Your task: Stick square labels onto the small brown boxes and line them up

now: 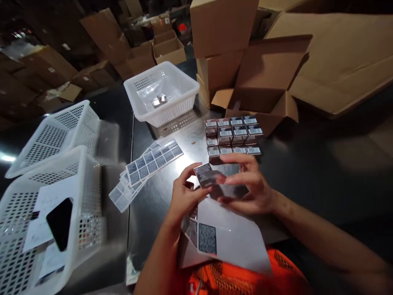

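- I hold a small dark rectangular carton with a pale printed label [211, 178] between both hands, just above the shiny metal table [159, 205].
- My left hand [184, 196] pinches the carton's near-left corner, thumb on top and fingers curled beneath.
- My right hand [250, 186] closes over its right side, fingers spread across the top; that part is blurred.
- Under my hands lies a white backing sheet with one grey speckled sticker [225, 237] left on it.
- Just beyond my hands stands a block of matching dark barcoded cartons [233, 137], packed touching each other.
- To the left lie fanned strips of grey stickers [147, 168].
- Further back sits a white perforated plastic basket [161, 92] holding clear wrap and small silvery pieces.
- At far left, another white basket [82, 192] holds papers and a black phone [60, 223].
- An open brown cardboard box [264, 94] stands behind the cartons.
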Demonstrator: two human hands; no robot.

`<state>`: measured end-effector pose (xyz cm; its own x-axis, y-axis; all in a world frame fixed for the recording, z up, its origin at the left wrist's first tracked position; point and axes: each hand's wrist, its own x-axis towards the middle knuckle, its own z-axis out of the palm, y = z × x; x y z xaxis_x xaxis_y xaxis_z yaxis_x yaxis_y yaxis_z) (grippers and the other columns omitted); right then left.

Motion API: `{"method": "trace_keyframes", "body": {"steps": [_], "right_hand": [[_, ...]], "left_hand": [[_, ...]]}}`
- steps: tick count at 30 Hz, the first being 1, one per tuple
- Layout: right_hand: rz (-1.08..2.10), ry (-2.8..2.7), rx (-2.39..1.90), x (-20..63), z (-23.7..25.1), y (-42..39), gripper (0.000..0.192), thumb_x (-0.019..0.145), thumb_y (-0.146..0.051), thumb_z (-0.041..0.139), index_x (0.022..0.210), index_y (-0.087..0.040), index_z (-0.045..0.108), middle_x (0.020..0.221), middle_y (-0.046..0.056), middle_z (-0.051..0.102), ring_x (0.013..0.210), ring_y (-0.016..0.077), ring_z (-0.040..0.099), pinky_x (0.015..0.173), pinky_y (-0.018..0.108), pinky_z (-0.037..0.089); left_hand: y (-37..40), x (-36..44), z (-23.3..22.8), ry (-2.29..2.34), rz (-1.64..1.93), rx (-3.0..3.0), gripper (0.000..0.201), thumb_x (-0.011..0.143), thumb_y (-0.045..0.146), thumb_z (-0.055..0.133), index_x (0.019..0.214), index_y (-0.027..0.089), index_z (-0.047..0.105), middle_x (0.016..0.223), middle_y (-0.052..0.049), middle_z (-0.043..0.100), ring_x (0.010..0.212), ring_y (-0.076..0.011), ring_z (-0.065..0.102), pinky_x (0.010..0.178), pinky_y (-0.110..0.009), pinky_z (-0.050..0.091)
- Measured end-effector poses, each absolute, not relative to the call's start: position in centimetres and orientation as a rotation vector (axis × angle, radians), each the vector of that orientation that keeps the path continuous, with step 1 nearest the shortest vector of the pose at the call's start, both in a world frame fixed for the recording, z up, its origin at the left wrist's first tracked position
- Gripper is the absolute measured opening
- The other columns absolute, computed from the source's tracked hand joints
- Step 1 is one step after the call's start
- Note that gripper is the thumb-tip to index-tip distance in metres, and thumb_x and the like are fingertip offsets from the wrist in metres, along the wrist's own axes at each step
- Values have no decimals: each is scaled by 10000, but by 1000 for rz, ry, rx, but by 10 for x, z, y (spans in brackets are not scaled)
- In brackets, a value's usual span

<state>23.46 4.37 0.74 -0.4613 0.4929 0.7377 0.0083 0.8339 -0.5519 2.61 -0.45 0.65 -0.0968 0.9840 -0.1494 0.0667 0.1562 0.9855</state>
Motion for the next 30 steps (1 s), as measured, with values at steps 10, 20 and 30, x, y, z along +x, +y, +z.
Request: {"method": "trace_keyframes", "body": {"steps": [10, 20, 30], "right_hand": [[1432, -1431, -851, 239, 19, 47, 219, 835, -350, 801, 947, -236, 651, 863, 7, 680, 819, 180, 682, 801, 327, 586], [1763, -1192, -1033, 230, 16, 42, 599, 712, -305, 844, 1157, -264, 445, 688, -56, 666, 909, 233, 710, 865, 395, 588], [1760, -1206, -1039, 229, 16, 43, 593, 704, -259, 836, 1138, -257, 432, 683, -56, 657, 989, 235, 702, 836, 358, 590]], "left_hand": [[-2, 34, -2, 1599, 958, 1385, 617, 612, 355, 886, 1201, 241, 737, 949, -19, 719, 539, -44, 441, 428, -153, 255], [-8, 40, -6, 1667, 1016, 1573, 541, 668, 349, 872, 1179, 225, 746, 915, -20, 743, 585, -82, 540, 446, -167, 337], [-7, 41, -5, 1628, 1043, 1636, 532, 679, 340, 874, 1178, 213, 739, 922, -27, 756, 586, -85, 578, 465, -165, 403]]}}
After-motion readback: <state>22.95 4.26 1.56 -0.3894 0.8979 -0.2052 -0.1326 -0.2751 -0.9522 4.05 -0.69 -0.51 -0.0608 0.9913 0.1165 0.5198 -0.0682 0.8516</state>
